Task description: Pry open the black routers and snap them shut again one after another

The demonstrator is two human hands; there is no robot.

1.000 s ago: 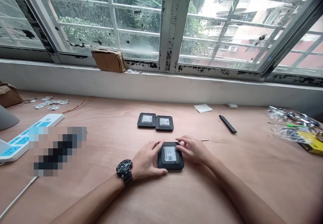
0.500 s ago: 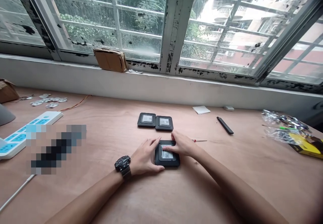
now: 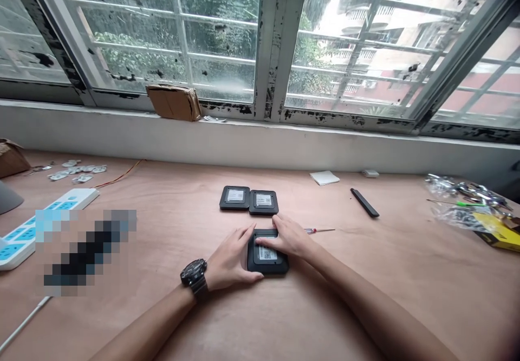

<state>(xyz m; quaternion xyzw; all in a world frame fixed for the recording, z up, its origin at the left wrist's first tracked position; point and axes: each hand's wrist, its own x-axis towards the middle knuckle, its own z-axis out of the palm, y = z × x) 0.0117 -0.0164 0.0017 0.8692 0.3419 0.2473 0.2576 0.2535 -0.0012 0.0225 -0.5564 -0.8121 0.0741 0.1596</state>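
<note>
A flat black square device [image 3: 260, 266] with a white printed label [image 3: 267, 253] lies on the wooden table in front of me. My left hand [image 3: 231, 256], with a black watch [image 3: 194, 274] on its wrist, grips the device's left side, thumb at the near edge and fingers toward the far corner. Over the device's right side, my right hand [image 3: 290, 236] lays its thumb across the label while its fingers curl at the far edge. A screwdriver [image 3: 312, 231] lies just beyond the right hand, its handle partly hidden. Two similar black devices, one left [image 3: 234, 198] and one right [image 3: 264, 202], sit side by side farther back.
A white power strip [image 3: 77, 201] and a pixelated dark object [image 3: 89, 250] lie at left. A black bar [image 3: 364, 203], white paper [image 3: 324, 178], plastic bags [image 3: 459, 217] and a yellow box [image 3: 495, 231] are at right. A cardboard box [image 3: 174, 102] stands on the sill.
The right thumb has slid a little left across the label and covers more of its upper part. The left hand keeps its hold. The whole view has shifted slightly.
</note>
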